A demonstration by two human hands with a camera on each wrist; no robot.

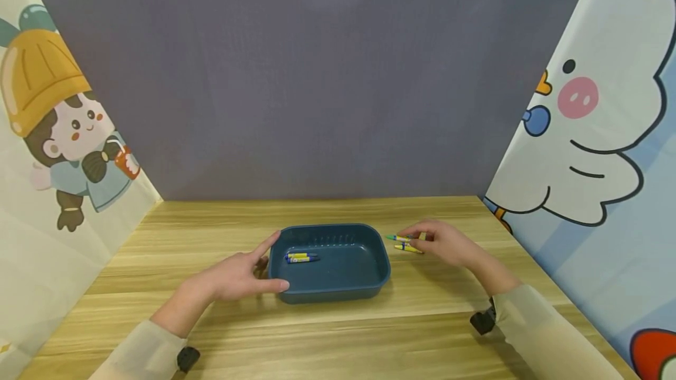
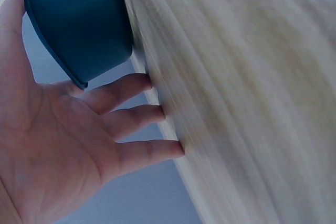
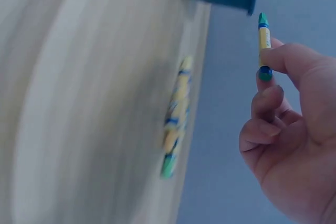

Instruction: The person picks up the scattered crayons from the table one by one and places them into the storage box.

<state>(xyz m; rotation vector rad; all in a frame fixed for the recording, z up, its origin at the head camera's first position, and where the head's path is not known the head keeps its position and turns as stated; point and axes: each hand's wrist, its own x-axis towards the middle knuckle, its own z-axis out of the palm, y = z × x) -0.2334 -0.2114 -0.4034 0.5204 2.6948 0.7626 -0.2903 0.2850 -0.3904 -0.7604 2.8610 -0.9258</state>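
Observation:
A dark blue rectangular bin [image 1: 333,296] stands on the table. My left hand [image 1: 235,277] spans its left end, thumb on the front rim and index finger at the back corner. The other fingers stretch down to the tabletop in the left wrist view. Inside the bin, toward the left, lie crayons [image 1: 302,257] with yellow wrappers and blue ends. Right of the bin, my right hand [image 1: 440,243] pinches a green crayon [image 3: 264,38] between thumb and index finger, its tip toward the bin. Below that hand, more crayons [image 3: 177,111] lie on the table, blurred in the right wrist view.
The wood-grain table [image 1: 253,333] runs back to a dark grey wall [image 1: 317,87]. Cartoon-printed panels stand along both sides, a capped figure [image 1: 74,128] at left and a white character [image 1: 602,104] at right.

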